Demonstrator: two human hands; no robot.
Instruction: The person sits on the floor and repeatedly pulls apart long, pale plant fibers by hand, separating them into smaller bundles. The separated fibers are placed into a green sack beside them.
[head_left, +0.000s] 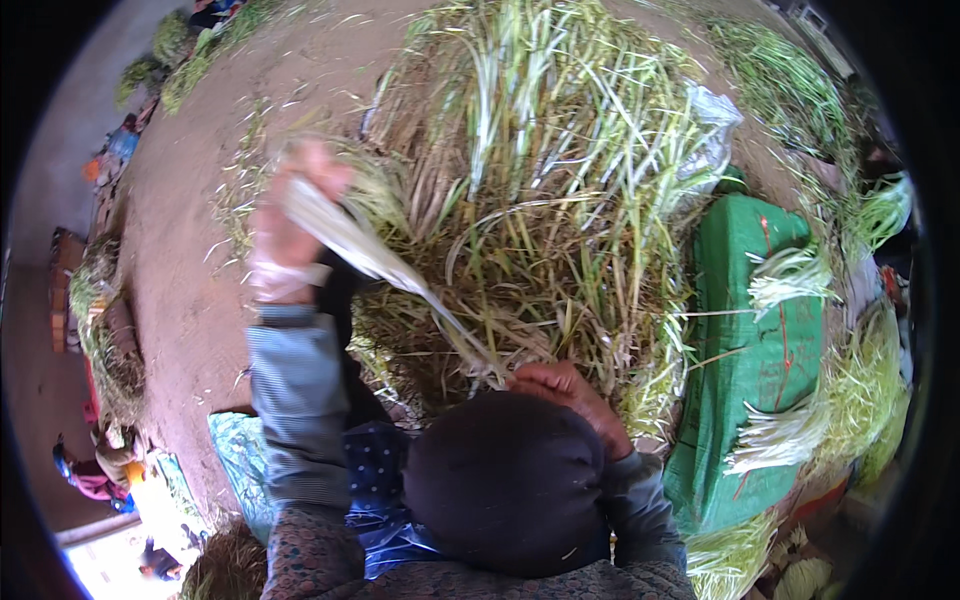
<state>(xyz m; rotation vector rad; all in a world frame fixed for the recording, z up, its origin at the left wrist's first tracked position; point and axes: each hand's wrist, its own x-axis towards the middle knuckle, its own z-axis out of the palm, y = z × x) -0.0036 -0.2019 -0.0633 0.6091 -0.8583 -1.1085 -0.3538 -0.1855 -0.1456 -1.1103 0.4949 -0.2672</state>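
Observation:
My left hand (307, 187), blurred and raised, grips a bundle of long white stalks (360, 244). The bundle slants down to the right, narrowing to thin strands. At its lower end my right hand (566, 394) has its fingers closed on the thin ends, close to the dark cap (502, 480) on my head. The cap hides part of what lies below that hand. Before me spreads a large heap of green and yellowish leafy stalks (540, 150), with dry, brown leaves nearer to me.
At the right lies a green woven sack (742, 360) bearing writing, with white-stemmed bundles (780, 435) on it. Clear plastic (709, 135) edges the heap. Teal plastic sheeting (240, 465) lies left of me. Other people (97, 472) are at the far left, near a bright doorway.

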